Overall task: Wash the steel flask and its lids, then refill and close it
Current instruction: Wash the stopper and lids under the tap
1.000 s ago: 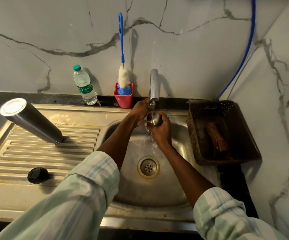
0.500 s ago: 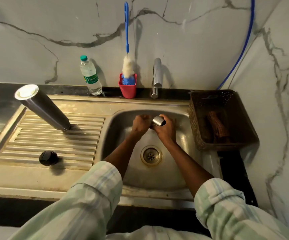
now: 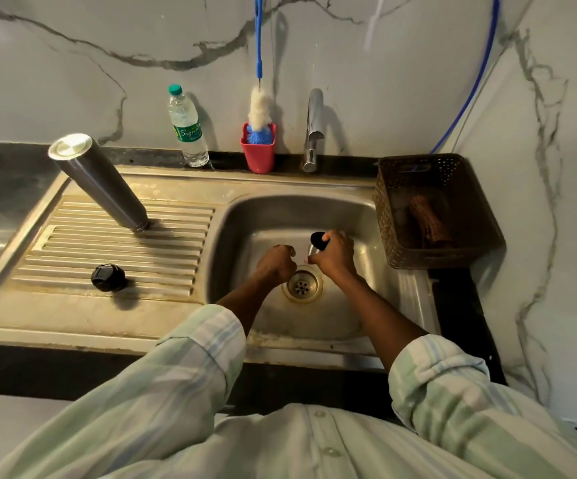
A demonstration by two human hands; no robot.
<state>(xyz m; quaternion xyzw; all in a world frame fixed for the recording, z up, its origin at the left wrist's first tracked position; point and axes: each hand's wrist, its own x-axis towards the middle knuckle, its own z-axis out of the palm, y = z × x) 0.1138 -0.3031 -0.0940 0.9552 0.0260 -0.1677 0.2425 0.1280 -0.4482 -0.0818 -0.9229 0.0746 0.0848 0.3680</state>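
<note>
R hand (image 3: 336, 254) over sink (image 3: 366, 216), fingers curled round steel cap (image 3: 317, 242), dark opening facing up-left. L hand (image 3: 277, 262) beside it, fisted, nothing held. Flask (image 3: 98, 181) inverted on drainboard (image 3: 72, 305); black lid (image 3: 108, 278) nr front. Tap (image 3: 314, 129) behind.

White marble wall (image 3: 72, 81) with grey veins is rising behind a dark worktop (image 3: 0, 167); a blue hose (image 3: 480, 74) is running down the corner, and light is glinting off the steel drainboard (image 3: 72, 305).
</note>
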